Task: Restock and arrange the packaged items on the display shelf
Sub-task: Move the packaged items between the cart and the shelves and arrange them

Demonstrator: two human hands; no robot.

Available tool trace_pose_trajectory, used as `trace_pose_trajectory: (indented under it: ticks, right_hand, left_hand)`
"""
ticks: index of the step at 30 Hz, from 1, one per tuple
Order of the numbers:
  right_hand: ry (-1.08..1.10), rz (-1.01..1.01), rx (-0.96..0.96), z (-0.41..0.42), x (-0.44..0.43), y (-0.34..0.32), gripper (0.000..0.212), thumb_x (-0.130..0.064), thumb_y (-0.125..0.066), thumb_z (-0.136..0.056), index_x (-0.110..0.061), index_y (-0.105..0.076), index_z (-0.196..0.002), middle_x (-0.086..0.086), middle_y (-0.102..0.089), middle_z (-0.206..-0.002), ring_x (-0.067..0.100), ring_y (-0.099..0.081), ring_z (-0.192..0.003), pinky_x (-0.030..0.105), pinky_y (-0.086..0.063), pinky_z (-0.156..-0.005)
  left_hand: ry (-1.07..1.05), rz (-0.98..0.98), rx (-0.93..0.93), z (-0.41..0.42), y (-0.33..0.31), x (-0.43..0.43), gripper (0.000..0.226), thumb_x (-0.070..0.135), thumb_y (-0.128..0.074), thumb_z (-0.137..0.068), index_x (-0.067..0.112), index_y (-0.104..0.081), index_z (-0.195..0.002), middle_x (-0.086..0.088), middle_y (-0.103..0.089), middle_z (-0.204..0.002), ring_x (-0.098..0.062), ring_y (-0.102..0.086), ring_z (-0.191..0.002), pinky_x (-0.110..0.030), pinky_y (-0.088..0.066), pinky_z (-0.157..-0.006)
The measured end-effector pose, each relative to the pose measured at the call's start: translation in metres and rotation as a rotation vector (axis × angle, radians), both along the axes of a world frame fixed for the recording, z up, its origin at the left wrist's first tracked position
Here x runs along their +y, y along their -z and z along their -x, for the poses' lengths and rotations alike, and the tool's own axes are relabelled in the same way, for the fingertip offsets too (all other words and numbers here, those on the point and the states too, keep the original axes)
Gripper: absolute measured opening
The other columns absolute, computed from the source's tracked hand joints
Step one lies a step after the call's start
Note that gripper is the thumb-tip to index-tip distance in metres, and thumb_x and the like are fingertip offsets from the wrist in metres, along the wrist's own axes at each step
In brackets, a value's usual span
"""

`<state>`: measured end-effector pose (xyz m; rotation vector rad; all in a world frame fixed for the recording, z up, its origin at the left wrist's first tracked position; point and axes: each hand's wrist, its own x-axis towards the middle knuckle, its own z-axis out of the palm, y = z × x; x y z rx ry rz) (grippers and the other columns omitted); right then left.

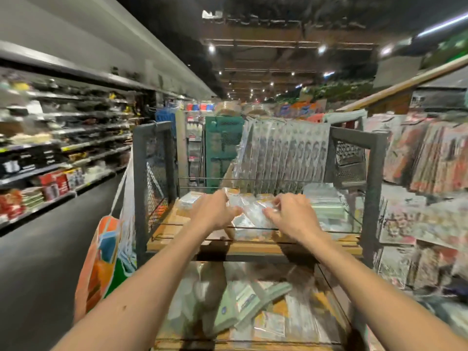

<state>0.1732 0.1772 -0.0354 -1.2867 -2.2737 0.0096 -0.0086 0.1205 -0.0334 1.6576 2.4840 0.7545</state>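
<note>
Currently, left grip [215,211] and right grip [291,216] pinch clear packets [253,215] over the display shelf [253,248]; green packs [240,307] lie on lower tier [278,347].

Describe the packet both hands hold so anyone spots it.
Centre aisle, dark metal-framed stand, upper wooden shelf. At its front middle lies a clear crinkly packet, gripped between left hand and right hand. Unlike the pale green packs to its right, it is transparent.

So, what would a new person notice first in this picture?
The left hand and right hand hold a clear packet over the upper wooden shelf, at centre. Behind stands a row of upright packets. An orange bag hangs left of the shelf.
</note>
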Motion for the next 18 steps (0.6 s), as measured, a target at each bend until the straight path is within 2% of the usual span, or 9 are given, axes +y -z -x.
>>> trace_pose_trajectory:
  ticks: [2,5,7,8,10,12,15,18]
  right_hand:
    - [0.001,0.004,-0.077,0.008,0.006,-0.004,0.044,-0.052,-0.057,-0.086,-0.011,-0.069,-0.097,0.007,-0.065,-0.106,0.024,-0.058,-0.099,0.035,-0.048,-0.081]
    - [-0.009,-0.005,-0.137,0.015,0.013,-0.007,0.051,-0.063,-0.058,-0.081,-0.014,-0.069,-0.090,0.006,-0.065,-0.100,0.026,-0.058,-0.096,0.034,-0.050,-0.076]
    - [-0.028,-0.009,-0.216,0.016,0.011,-0.011,0.065,-0.079,-0.053,-0.072,-0.015,-0.060,-0.072,0.004,-0.060,-0.096,0.026,-0.055,-0.095,0.036,-0.050,-0.075]
    - [-0.044,-0.005,-0.264,0.018,0.010,-0.010,0.073,-0.087,-0.048,-0.065,-0.015,-0.057,-0.070,0.004,-0.056,-0.097,0.026,-0.053,-0.096,0.036,-0.048,-0.075]
    - [-0.072,-0.002,-0.332,0.020,0.005,-0.013,0.086,-0.093,-0.041,-0.059,-0.013,-0.062,-0.081,0.005,-0.053,-0.104,0.027,-0.053,-0.096,0.038,-0.045,-0.074]
    - [-0.091,0.025,-0.353,0.024,0.005,-0.015,0.077,-0.086,-0.047,-0.067,-0.013,-0.061,-0.084,0.006,-0.052,-0.109,0.028,-0.058,-0.093,0.037,-0.045,-0.073]
    - [-0.116,0.018,-0.270,0.027,0.007,-0.013,0.042,-0.051,-0.060,-0.086,-0.011,-0.053,-0.077,0.012,-0.056,-0.110,0.031,-0.056,-0.090,0.034,-0.041,-0.070]
    - [-0.140,0.025,-0.102,0.026,0.006,-0.005,0.035,-0.031,-0.055,-0.088,-0.011,-0.040,-0.064,0.015,-0.057,-0.092,0.031,-0.054,-0.089,0.031,-0.032,-0.067]
  left_hand:
    - [-0.005,0.136,-0.013,0.001,0.000,0.010,0.074,0.071,-0.060,-0.075,0.013,-0.058,-0.122,-0.008,-0.062,-0.126,-0.026,-0.057,-0.112,-0.041,-0.049,-0.095]
    - [0.076,0.312,-0.071,-0.007,-0.005,0.010,0.061,0.059,-0.060,-0.084,0.012,-0.056,-0.124,-0.005,-0.061,-0.123,-0.023,-0.057,-0.110,-0.035,-0.045,-0.092]
    - [0.098,0.335,-0.109,-0.007,-0.005,0.012,0.052,0.053,-0.060,-0.087,0.013,-0.056,-0.121,-0.004,-0.059,-0.111,-0.022,-0.055,-0.102,-0.032,-0.043,-0.087]
    - [0.086,0.337,-0.103,-0.006,-0.003,0.014,0.051,0.052,-0.061,-0.087,0.012,-0.057,-0.118,-0.002,-0.059,-0.110,-0.021,-0.055,-0.099,-0.031,-0.044,-0.084]
    - [0.059,0.322,-0.070,-0.003,-0.002,0.015,0.052,0.048,-0.066,-0.085,0.009,-0.055,-0.119,-0.005,-0.061,-0.116,-0.021,-0.057,-0.101,-0.030,-0.046,-0.081]
    - [0.034,0.271,-0.107,-0.002,0.000,0.015,0.060,0.044,-0.072,-0.082,0.009,-0.048,-0.125,-0.002,-0.056,-0.115,-0.019,-0.053,-0.102,-0.029,-0.044,-0.080]
    - [0.059,0.100,-0.228,-0.002,0.001,0.010,0.064,0.041,-0.078,-0.075,0.017,-0.042,-0.123,0.005,-0.051,-0.105,-0.014,-0.051,-0.096,-0.028,-0.044,-0.081]
    - [0.089,-0.110,-0.347,0.004,0.011,0.002,0.068,0.030,-0.083,-0.071,0.022,-0.041,-0.124,0.001,-0.060,-0.116,-0.015,-0.062,-0.095,-0.035,-0.056,-0.081]
